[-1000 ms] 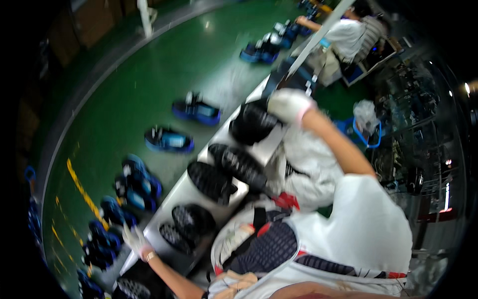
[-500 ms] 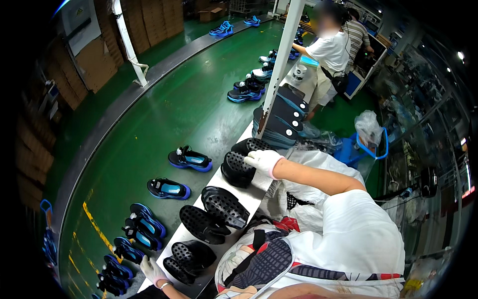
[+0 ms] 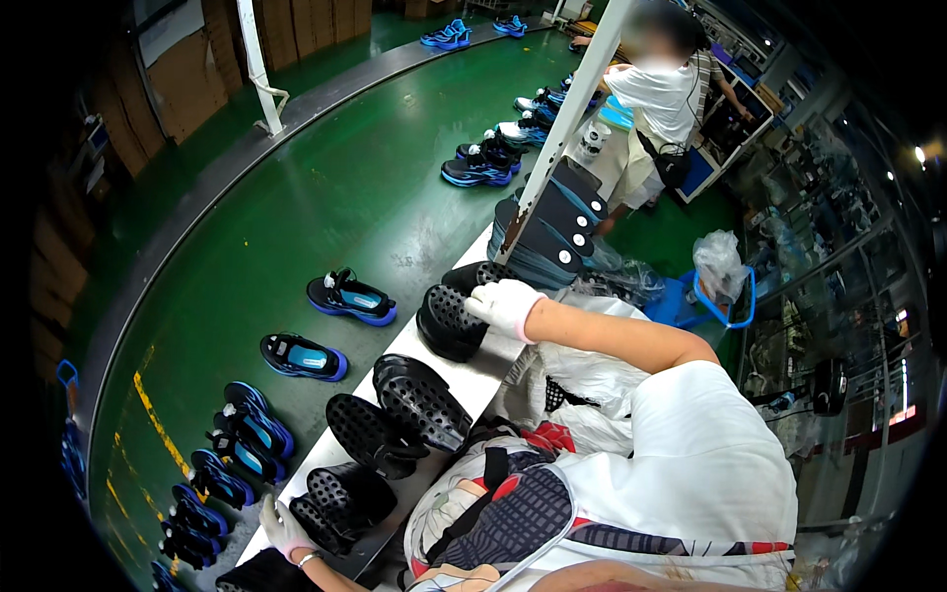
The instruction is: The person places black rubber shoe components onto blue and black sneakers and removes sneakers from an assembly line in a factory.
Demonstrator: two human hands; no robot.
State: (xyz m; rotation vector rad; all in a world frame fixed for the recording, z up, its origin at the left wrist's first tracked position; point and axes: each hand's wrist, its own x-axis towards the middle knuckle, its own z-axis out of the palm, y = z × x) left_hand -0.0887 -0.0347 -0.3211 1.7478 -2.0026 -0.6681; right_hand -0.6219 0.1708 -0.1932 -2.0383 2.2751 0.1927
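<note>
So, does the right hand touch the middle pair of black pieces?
Apart: the head view shows white bench between the right hand and that pair.

A narrow, pale metal bench (image 3: 485, 379) carries black, shoe-shaped pieces with perforated surfaces (image 3: 422, 395), set in pairs; farther along lie dark, flat, sole-shaped sheets (image 3: 543, 242), stacked overlapping. Beside it, a broad, glossy green surface (image 3: 296, 237) bears rows of black-and-blue sneakers (image 3: 304, 357). Bright blue sneakers (image 3: 446, 36) stand on its curved grey border (image 3: 350, 96).
</note>
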